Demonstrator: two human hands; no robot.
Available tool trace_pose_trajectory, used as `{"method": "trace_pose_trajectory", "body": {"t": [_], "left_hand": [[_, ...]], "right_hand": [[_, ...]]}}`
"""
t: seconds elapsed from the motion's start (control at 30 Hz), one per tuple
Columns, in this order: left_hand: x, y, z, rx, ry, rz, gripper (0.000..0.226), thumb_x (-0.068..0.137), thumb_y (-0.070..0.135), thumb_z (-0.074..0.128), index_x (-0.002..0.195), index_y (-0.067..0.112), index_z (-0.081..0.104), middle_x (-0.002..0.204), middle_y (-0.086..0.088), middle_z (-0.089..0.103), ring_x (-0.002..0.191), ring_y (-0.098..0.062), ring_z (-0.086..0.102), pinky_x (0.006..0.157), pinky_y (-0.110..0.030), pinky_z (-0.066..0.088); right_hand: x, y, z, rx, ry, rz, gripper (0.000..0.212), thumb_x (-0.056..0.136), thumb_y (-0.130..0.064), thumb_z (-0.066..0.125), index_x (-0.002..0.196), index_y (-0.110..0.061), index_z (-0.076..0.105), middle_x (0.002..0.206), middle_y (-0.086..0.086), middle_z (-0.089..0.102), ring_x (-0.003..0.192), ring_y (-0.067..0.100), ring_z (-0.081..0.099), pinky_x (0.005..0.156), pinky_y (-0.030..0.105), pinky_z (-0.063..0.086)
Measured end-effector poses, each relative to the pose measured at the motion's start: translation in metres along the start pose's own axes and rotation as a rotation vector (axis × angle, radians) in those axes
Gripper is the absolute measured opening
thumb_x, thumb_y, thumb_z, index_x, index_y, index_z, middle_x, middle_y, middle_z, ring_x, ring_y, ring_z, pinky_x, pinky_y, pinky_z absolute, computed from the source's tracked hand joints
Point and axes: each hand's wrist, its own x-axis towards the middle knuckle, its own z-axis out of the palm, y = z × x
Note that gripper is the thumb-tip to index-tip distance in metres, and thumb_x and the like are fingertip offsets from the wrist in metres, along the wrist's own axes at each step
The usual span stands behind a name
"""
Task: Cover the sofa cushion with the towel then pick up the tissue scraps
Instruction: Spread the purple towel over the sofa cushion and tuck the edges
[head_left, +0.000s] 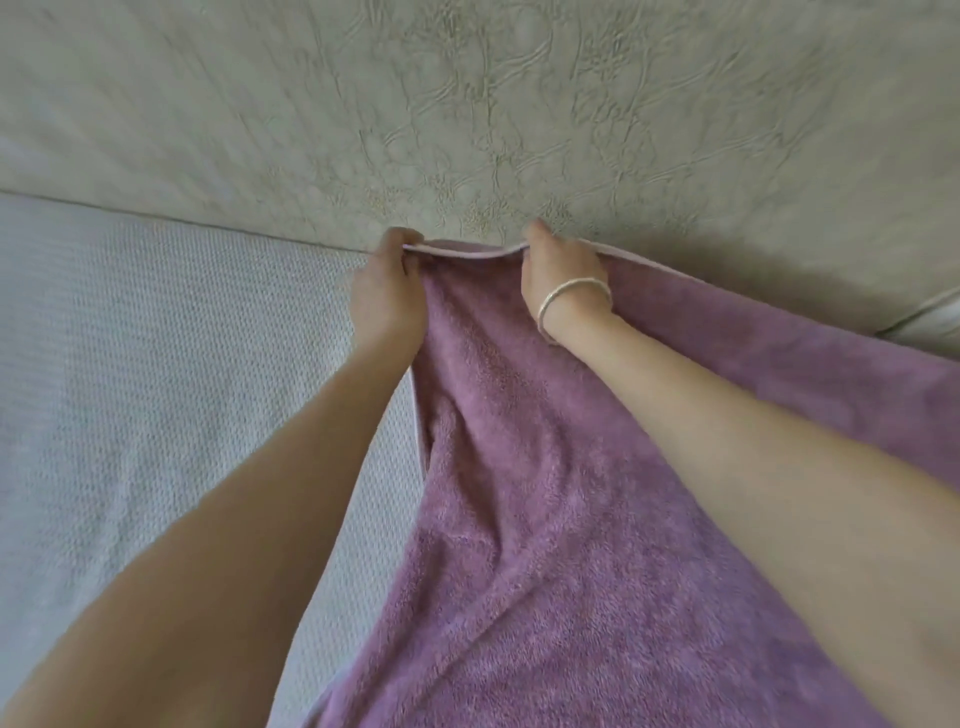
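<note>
I see both hands at the far edge of the purple towel, where the seat meets the sofa back. The left hand pinches the pale hem of the towel near its corner, fingers closed on the cloth. The right hand, with a light bangle on the wrist, is closed on the same hem just beside, and the hem runs stretched between the two hands. From the grip the towel spreads toward me and to the right, with long folds under both forearms. To the left, the sofa cushion lies uncovered, with a grey woven texture; the towel edge lies along it. I can read no label, brand or writing on the towel or on the sofa.
</note>
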Motion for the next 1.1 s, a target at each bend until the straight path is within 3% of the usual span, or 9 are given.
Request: {"method": "trace_pose_trajectory", "body": {"t": [0.17, 0.3, 0.43, 0.6, 0.7, 0.8, 0.9, 0.97, 1.1], "left_hand": [[-0.035, -0.038, 0.031, 0.145, -0.187, -0.082, 0.052, 0.090, -0.001, 0.044, 0.138, 0.015, 0.032, 0.138, -0.009, 0.046, 0.122, -0.026, 0.046, 0.088, -0.035, 0.042], [-0.091, -0.083, 0.042, 0.149, -0.173, -0.315, 0.030, 0.088, 0.013, 0.056, 0.115, 0.004, 0.047, 0.120, -0.015, 0.051, 0.107, -0.031, 0.053, 0.083, -0.039, 0.044], [-0.122, -0.108, 0.044, 0.214, -0.240, -0.339, 0.023, 0.091, 0.027, 0.055, 0.099, 0.005, 0.052, 0.098, -0.012, 0.062, 0.082, -0.027, 0.057, 0.065, -0.035, 0.044], [-0.100, -0.128, 0.021, 0.238, -0.133, -0.319, 0.021, 0.094, 0.026, 0.048, 0.086, 0.007, 0.055, 0.081, -0.007, 0.059, 0.072, -0.024, 0.051, 0.053, -0.028, 0.032], [-0.088, -0.133, 0.010, 0.301, -0.104, -0.282, 0.025, 0.095, 0.028, 0.048, 0.091, 0.006, 0.057, 0.088, -0.011, 0.062, 0.077, -0.026, 0.055, 0.059, -0.032, 0.039], [-0.105, -0.135, 0.012, 0.251, -0.152, -0.325, 0.027, 0.094, 0.031, 0.048, 0.095, 0.006, 0.059, 0.094, -0.013, 0.065, 0.081, -0.026, 0.058, 0.063, -0.031, 0.039], [-0.122, -0.143, 0.008, 0.267, -0.250, -0.292, 0.033, 0.093, 0.037, 0.048, 0.091, 0.006, 0.059, 0.089, -0.011, 0.064, 0.078, -0.025, 0.059, 0.062, -0.030, 0.041], [-0.127, -0.148, 0.004, 0.290, -0.310, -0.243, 0.035, 0.093, 0.038, 0.048, 0.086, 0.005, 0.059, 0.082, -0.009, 0.060, 0.075, -0.027, 0.058, 0.058, -0.029, 0.039], [-0.123, -0.155, -0.004, 0.260, -0.373, -0.169, 0.033, 0.094, 0.031, 0.047, 0.065, 0.016, 0.047, 0.068, 0.001, 0.046, 0.066, -0.021, 0.047, 0.055, -0.028, 0.030]], "right_hand": [[-0.009, 0.025, 0.038, -0.026, -0.424, -0.045, 0.081, 0.092, -0.022, 0.051, 0.147, -0.015, -0.008, 0.142, 0.023, 0.038, 0.122, 0.035, 0.048, 0.100, 0.041, 0.043], [-0.044, 0.036, 0.093, -0.136, -0.554, -0.108, 0.073, 0.094, -0.023, 0.046, 0.147, -0.023, -0.005, 0.158, 0.008, -0.008, 0.145, 0.029, 0.000, 0.119, 0.045, 0.014], [-0.047, 0.045, 0.118, -0.209, -0.492, -0.101, 0.079, 0.094, -0.013, 0.048, 0.146, -0.027, -0.010, 0.156, 0.006, -0.019, 0.144, 0.027, -0.014, 0.118, 0.044, 0.002], [-0.046, 0.038, 0.111, -0.231, -0.532, -0.076, 0.068, 0.097, -0.023, 0.041, 0.147, -0.027, -0.006, 0.157, 0.006, -0.016, 0.145, 0.026, -0.011, 0.118, 0.044, 0.003], [-0.043, 0.019, 0.099, -0.289, -0.474, -0.038, 0.067, 0.091, -0.017, 0.053, 0.145, -0.019, 0.014, 0.156, 0.013, 0.009, 0.142, 0.031, 0.011, 0.114, 0.044, 0.020], [-0.047, -0.011, 0.092, -0.283, -0.211, -0.248, 0.043, 0.090, -0.006, 0.046, 0.132, -0.011, 0.039, 0.132, 0.013, 0.048, 0.122, 0.031, 0.041, 0.096, 0.042, 0.040], [-0.054, -0.046, 0.102, -0.165, -0.302, -0.409, 0.050, 0.091, 0.002, 0.034, 0.137, -0.016, 0.032, 0.101, 0.011, 0.061, 0.093, 0.028, 0.058, 0.070, 0.039, 0.048], [-0.043, -0.064, 0.112, -0.116, -0.321, -0.255, 0.041, 0.097, -0.012, 0.033, 0.137, -0.014, 0.028, 0.085, 0.011, 0.061, 0.080, 0.028, 0.061, 0.059, 0.035, 0.041], [-0.012, -0.077, 0.124, -0.108, -0.339, 0.118, 0.055, 0.094, -0.047, 0.037, 0.128, -0.005, 0.042, 0.117, 0.010, 0.062, 0.106, 0.030, 0.060, 0.066, 0.032, 0.040]]}}
